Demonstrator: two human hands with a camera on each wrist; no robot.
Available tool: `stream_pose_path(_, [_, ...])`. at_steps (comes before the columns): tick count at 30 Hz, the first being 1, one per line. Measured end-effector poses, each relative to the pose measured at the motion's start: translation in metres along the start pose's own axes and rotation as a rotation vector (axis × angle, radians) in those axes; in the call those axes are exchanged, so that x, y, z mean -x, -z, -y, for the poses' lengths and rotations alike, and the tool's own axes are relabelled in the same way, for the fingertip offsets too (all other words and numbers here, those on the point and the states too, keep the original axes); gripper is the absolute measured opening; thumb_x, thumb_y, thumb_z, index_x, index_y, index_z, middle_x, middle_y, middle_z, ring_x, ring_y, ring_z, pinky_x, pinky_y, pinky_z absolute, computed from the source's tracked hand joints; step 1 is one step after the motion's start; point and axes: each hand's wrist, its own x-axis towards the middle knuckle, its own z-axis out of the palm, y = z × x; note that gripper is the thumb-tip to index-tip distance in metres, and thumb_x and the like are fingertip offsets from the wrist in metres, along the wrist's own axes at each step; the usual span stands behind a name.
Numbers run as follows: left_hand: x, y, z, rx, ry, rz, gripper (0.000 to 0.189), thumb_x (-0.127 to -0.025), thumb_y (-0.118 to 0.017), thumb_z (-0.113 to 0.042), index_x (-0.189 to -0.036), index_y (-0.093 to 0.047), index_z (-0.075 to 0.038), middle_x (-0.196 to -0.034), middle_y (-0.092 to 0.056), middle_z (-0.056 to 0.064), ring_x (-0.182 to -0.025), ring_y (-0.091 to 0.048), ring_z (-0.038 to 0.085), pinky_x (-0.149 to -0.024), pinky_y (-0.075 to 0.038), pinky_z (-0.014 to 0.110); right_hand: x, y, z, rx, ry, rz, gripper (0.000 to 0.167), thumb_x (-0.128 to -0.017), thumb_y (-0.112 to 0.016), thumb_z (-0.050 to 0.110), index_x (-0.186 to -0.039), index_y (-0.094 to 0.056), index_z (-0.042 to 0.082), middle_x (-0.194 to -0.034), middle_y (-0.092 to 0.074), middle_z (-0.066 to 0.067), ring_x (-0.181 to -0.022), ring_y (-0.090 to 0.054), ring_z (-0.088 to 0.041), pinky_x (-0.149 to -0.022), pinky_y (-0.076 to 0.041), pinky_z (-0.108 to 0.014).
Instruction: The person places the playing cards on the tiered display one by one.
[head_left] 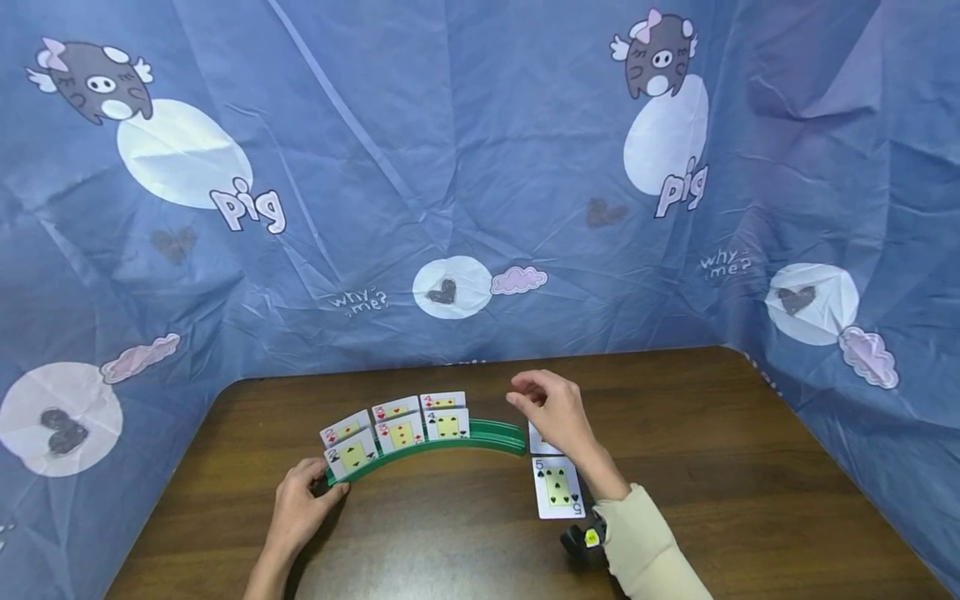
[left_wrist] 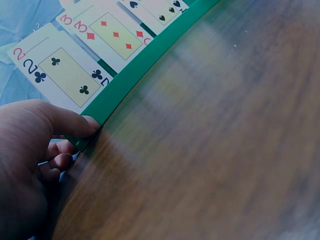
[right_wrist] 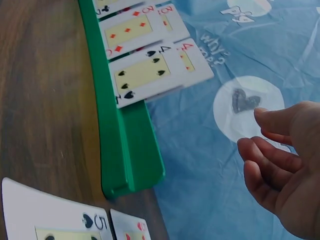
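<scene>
A curved green card holder (head_left: pixel 491 433) stands on the table with playing cards in two rows. Its front row shows the two of clubs (head_left: pixel 351 455), three of diamonds (head_left: pixel 401 434) and four of spades (head_left: pixel 447 424); red-suited cards peek out behind each. My left hand (head_left: pixel 302 504) pinches the holder's left end, thumb (left_wrist: pixel 90 125) on the front and fingers behind. Beyond the holder's right end, my right hand (head_left: pixel 553 412) hovers with fingers loosely bent and nothing in them. Below it lie the five of spades (head_left: pixel 558 487) and a red-suited card (right_wrist: pixel 131 227), partly hidden in the head view.
The brown wooden table (head_left: pixel 720 467) reaches back to a blue printed cloth (head_left: pixel 450 208) that hangs behind and along both sides. A black wrist device (head_left: pixel 583 537) with a yellow mark sits by the right sleeve (head_left: pixel 648 542).
</scene>
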Motion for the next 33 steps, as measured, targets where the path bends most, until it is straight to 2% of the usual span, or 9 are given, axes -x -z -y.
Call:
stream_pose_path(5, [0.001, -0.001, 0.0, 0.002, -0.009, -0.017, 0.025, -0.073, -0.082, -0.005, -0.096, -0.074, 0.0, -0.101, -0.071, 0.015, -0.092, -0.058, 0.024, -0.078, -0.043, 0.033, 0.005, 0.01, -0.008, 0.02, -0.029, -0.013, 0.022, -0.083, -0.08, 0.012, -0.102, -0.073, 0.004, -0.088, -0.072, -0.007, -0.071, -0.058, -0.007, -0.064, -0.048, -0.019])
stream_pose_path(13, [0.001, -0.001, 0.0, 0.0, -0.007, -0.017, 0.025, -0.073, -0.082, -0.005, -0.096, -0.074, 0.001, -0.102, -0.071, 0.015, -0.093, -0.058, 0.025, -0.079, -0.043, 0.033, 0.017, 0.019, -0.023, 0.07, -0.128, -0.018, 0.024, -0.081, -0.081, 0.012, -0.102, -0.073, 0.004, -0.094, -0.073, -0.01, -0.078, -0.065, -0.015, -0.07, -0.05, -0.024])
stream_pose_path(19, [0.001, -0.001, 0.001, -0.002, -0.002, -0.01, 0.026, -0.074, -0.081, -0.006, -0.098, -0.074, 0.0, -0.104, -0.071, 0.016, -0.093, -0.059, 0.026, -0.079, -0.043, 0.034, 0.024, 0.019, -0.036, 0.086, -0.193, 0.031, 0.032, -0.079, -0.083, 0.014, -0.106, -0.072, 0.002, -0.102, -0.072, -0.016, -0.086, -0.067, -0.025, -0.079, -0.054, -0.04])
stream_pose_path(26, [0.0, -0.001, 0.002, -0.001, 0.003, -0.006, 0.026, -0.074, -0.082, -0.006, -0.098, -0.074, 0.0, -0.105, -0.071, 0.017, -0.094, -0.059, 0.026, -0.079, -0.043, 0.034, 0.029, 0.014, -0.05, 0.137, -0.244, 0.113, 0.04, -0.078, -0.084, 0.02, -0.113, -0.07, 0.005, -0.112, -0.068, -0.015, -0.097, -0.064, -0.03, -0.085, -0.048, -0.039])
stream_pose_path(33, [0.001, -0.001, 0.001, -0.003, -0.013, -0.015, 0.026, -0.073, -0.082, -0.006, -0.097, -0.074, 0.001, -0.103, -0.071, 0.016, -0.093, -0.059, 0.025, -0.078, -0.043, 0.033, 0.032, 0.009, -0.06, 0.17, -0.277, 0.173, 0.044, -0.078, -0.084, 0.023, -0.115, -0.068, 0.005, -0.127, -0.062, -0.02, -0.116, -0.058, -0.036, -0.099, -0.045, -0.052])
